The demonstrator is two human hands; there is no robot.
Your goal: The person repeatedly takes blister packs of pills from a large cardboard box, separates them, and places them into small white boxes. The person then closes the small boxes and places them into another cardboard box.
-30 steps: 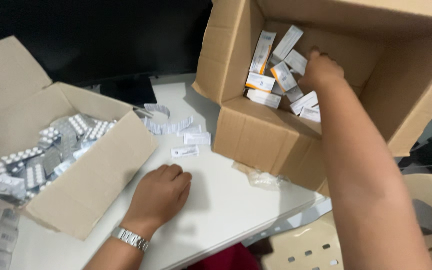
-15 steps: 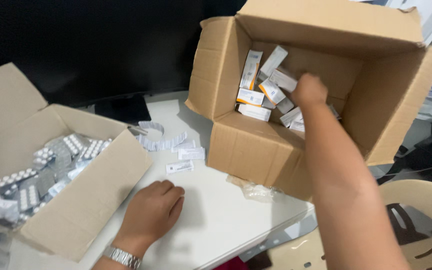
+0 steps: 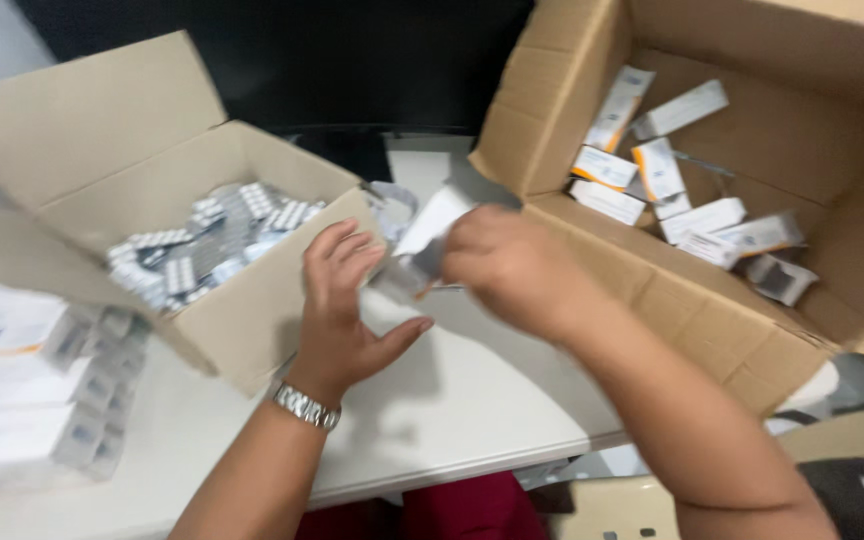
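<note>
White cartons (image 3: 12, 400) lie stacked at the far left of the tabletop (image 3: 452, 400), beside a brown cardboard box (image 3: 242, 310) filled with silver blister packs (image 3: 202, 240). My left hand (image 3: 347, 300), a metal watch (image 3: 304, 405) on its wrist, is spread open with fingers loosely curled, just beside that box's front wall. My right hand (image 3: 502, 262), blurred, pinches a small white carton (image 3: 430, 228) above the tabletop, between the two boxes. At right, a larger cardboard box (image 3: 712, 310), tipped on its side, holds more white-and-orange medicine cartons (image 3: 672, 190).
</note>
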